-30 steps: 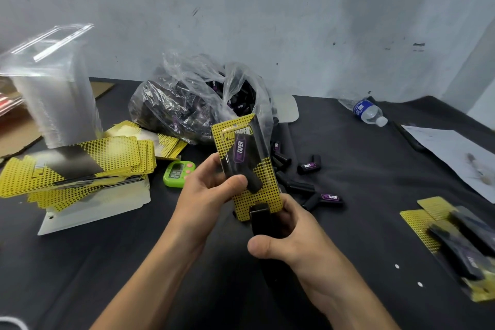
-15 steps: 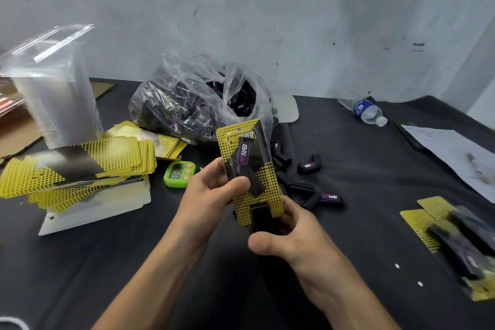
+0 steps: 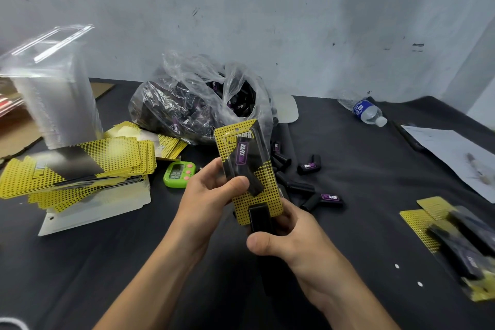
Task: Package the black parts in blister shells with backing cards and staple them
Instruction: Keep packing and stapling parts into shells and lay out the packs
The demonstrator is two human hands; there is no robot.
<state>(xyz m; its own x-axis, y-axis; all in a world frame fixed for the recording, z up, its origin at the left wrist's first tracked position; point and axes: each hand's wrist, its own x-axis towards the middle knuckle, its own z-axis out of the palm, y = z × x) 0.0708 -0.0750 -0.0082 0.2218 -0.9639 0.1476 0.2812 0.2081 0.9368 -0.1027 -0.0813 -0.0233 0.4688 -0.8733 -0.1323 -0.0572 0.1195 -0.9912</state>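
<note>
My left hand (image 3: 206, 195) pinches the blister pack (image 3: 267, 190) upright above the matte black table (image 3: 334, 262), thumb flat on the glossy clear shell and fingers curled behind the stiff card, which is yellow with black dots. Inside the shell sits a black part (image 3: 254, 169), blocky, with a purple label. My right hand (image 3: 289, 238) is wrapped round a black stapler (image 3: 258, 218). Its squared nose meets the pack's bottom edge, though I cannot make out whether it actually bites the card. To my left lie a fanned stack of backing cards (image 3: 80, 166) and a tall nested stack of clear shells (image 3: 53, 88). Behind the pack slumps a crinkled plastic bag (image 3: 187, 104) of parts, with loose black parts (image 3: 308, 167) spilled beside it. Finished packs (image 3: 455, 238) lie to my right.
</note>
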